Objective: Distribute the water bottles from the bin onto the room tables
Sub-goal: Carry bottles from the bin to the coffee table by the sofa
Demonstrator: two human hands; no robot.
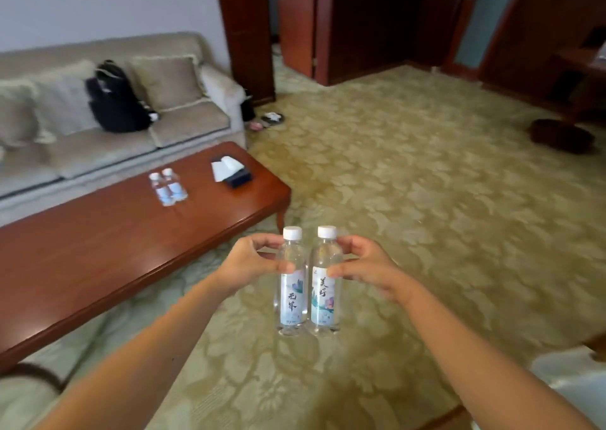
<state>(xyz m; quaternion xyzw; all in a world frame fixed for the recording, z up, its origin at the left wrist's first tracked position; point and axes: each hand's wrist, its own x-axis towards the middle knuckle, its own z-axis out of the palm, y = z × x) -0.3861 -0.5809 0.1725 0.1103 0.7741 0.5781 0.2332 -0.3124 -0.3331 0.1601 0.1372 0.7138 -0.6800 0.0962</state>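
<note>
Two water bottles were held upright and side by side in the air above the patterned carpet (410,174), just off the near right corner of the coffee table (108,252). The left-hand bottle (291,285) was pinched near its shoulder by the left hand (249,262), thumb and fingers closed around the clear plastic above the label. The right-hand bottle (324,285) was gripped in the same way by the right hand (364,265). Both bottles were capped in white, and their sides were touching or very nearly so; which could not be told.

On the coffee table, a second pair of bottles (168,187) was seen standing close together toward the table's far side, blurred but upright. A dark tissue box (233,172) with white tissue pulled up was set to the right of that pair, near the table's far right corner.

Behind the coffee table a beige sofa (108,134) was placed along the wall, and a black bag (114,101) was propped on its cushions. Slippers (267,120) were left on the carpet beyond the table's far right end, by the sofa arm. The bin was not shown in the view.
</note>
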